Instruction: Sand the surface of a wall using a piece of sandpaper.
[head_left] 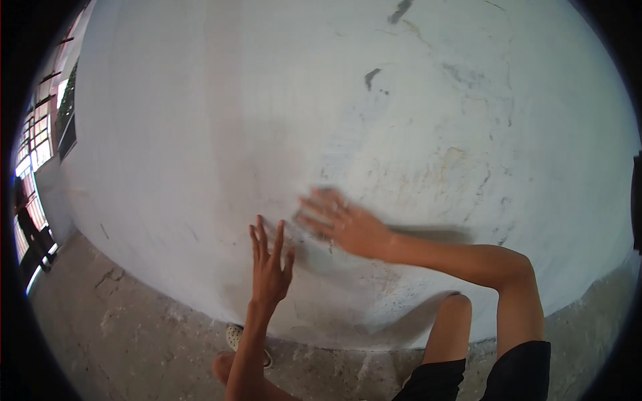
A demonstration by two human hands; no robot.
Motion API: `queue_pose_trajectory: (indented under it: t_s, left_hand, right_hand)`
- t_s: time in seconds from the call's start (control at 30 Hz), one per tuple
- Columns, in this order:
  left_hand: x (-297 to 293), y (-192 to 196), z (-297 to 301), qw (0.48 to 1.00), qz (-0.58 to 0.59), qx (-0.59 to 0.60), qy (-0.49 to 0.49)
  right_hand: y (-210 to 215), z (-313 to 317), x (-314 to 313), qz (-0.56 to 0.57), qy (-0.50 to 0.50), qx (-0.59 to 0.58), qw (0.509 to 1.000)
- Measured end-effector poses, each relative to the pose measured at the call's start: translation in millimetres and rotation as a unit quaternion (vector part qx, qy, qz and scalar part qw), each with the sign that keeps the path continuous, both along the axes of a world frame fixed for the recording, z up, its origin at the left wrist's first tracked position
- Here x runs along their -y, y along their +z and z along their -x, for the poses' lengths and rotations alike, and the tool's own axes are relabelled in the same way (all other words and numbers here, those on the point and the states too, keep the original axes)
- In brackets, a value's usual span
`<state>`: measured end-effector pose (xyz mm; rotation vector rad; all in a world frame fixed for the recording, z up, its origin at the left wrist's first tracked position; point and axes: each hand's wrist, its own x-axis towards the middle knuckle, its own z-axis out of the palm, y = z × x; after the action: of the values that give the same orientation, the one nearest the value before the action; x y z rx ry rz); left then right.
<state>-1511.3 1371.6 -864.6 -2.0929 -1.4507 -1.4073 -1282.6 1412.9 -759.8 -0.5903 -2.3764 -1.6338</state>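
A whitish wall point(281, 100) fills most of the head view, with dark marks and yellowish scuffs on it. My left hand point(271, 271) is raised close to its lower part, fingers stretched upward and apart. To the right of it, my right hand point(348, 226) lies flat along the wall with its fingers spread, slightly smeared by motion. Nothing shows in either hand. Whether the palms touch the surface is hard to tell. The right arm bends at the elbow and casts a shadow on the wall.
Rough grey concrete floor point(107, 321) runs along the wall's base. My bent right knee point(456, 311) is close to the wall, and a pale perforated shoe point(234, 336) shows beside my left forearm. Barred openings point(37, 137) and a dark object point(33, 234) stand at the far left.
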Motion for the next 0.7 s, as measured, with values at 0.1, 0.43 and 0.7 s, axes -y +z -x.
queue_pose_trajectory:
  t_s: [0.1,0.43,0.7]
  left_hand:
    - [4,2,1,1.000,0.010,-0.007,0.008]
    - [5,4,-5,0.999,0.035,-0.017,0.027]
    - [-1,-2,-4,0.998,0.017,-0.025,0.052]
  right_hand:
    - [1,-20,-2,0.052,0.047,0.003,0.998]
    - [50,-54,4,0.021,0.073,-0.087,0.993]
    - [134,-110,33,-0.152,0.028,-0.223,0.962]
